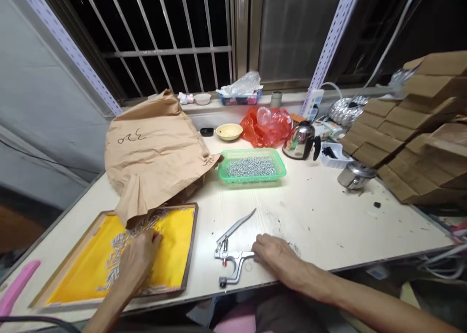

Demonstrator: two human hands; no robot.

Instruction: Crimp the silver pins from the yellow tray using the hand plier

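My left hand (140, 255) is over a wooden-framed tray (195, 245) lined in yellow. Its fingers are pinched together; whatever is between them is hidden. Small shiny metal pieces (115, 260) lie in a loose heap beside and under that hand. My right hand (279, 260) rests on the table with its fingers closed round one handle of a pair of snap-fastener pliers (239, 257). The pliers lie on their side, jaws toward the left and their other handle spread upward. A red tip shows between the jaws.
A brown paper bag (156, 153) overlaps the tray's back edge. Behind the pliers sits a green basket (251, 179) of small metal pieces. A kettle (301, 141), a red plastic bag (264, 129), a metal pot (355, 175) and stacked cardboard (412, 143) stand farther back and right.
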